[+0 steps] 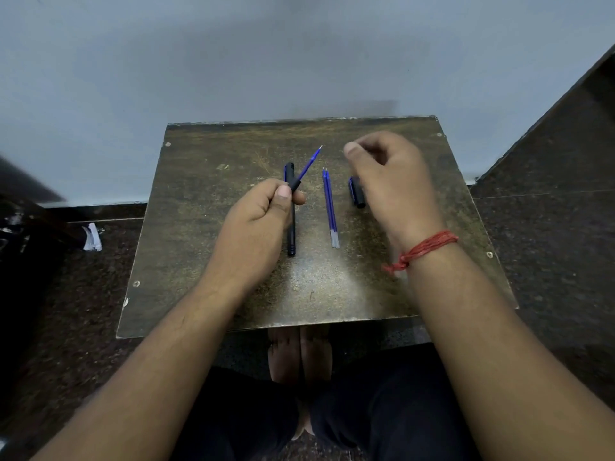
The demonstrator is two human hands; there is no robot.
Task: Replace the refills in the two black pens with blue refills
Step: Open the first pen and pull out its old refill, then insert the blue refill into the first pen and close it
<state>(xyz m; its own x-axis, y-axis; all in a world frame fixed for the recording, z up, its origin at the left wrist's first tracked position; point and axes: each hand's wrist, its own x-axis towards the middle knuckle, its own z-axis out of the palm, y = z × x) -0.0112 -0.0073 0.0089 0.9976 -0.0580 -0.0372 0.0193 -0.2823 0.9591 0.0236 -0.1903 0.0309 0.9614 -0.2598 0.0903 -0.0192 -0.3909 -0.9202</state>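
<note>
The left hand (pixel 256 224) is curled in a loose fist, thumb pressed against the forefinger. The right hand (pixel 396 184) hovers palm down, fingers bent, a red thread (pixel 422 249) tied round its wrist.

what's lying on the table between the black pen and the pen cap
Two blue refills lie side by side there, between the black pen and the cap, seen in the head view.

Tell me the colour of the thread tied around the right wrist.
Red: the thread sits knotted around the wrist of the right hand, clearest in the head view.
</note>
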